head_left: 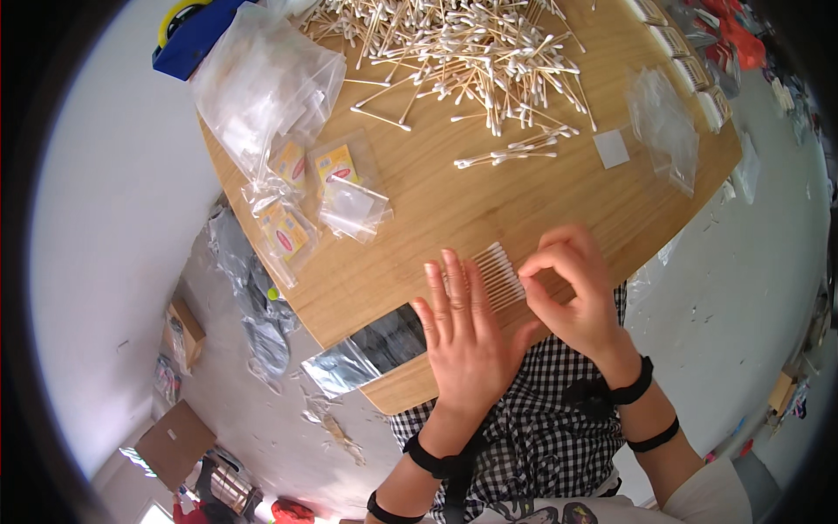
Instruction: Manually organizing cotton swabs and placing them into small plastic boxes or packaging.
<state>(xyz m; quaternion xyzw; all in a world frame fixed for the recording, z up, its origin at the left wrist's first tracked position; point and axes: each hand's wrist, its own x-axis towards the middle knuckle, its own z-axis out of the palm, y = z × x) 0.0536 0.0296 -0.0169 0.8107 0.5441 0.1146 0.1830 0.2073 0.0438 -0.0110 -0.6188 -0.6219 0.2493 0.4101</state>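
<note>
A row of cotton swabs (pixel 499 278) lies side by side on the wooden table near its front edge. My left hand (pixel 467 349) is open, its fingers stretched out flat over the row's left part, hiding some swabs. At the row's right end my right hand (pixel 576 293) has thumb and forefinger closed in a pinch; what sits between the tips is too small to make out. Farther off, a large heap of loose cotton swabs (pixel 471 52) spreads over the back of the table, with several stray swabs (pixel 506 155) in front of it.
At the left are clear plastic bags (pixel 271 79), small packets with yellow cards (pixel 286 231) and a blue tape dispenser (pixel 196 39). A dark plastic sheet (pixel 388 342) overhangs the front edge. To the right lie a white card (pixel 611 149), a clear bag (pixel 663 131) and packed swab bundles (pixel 691 73).
</note>
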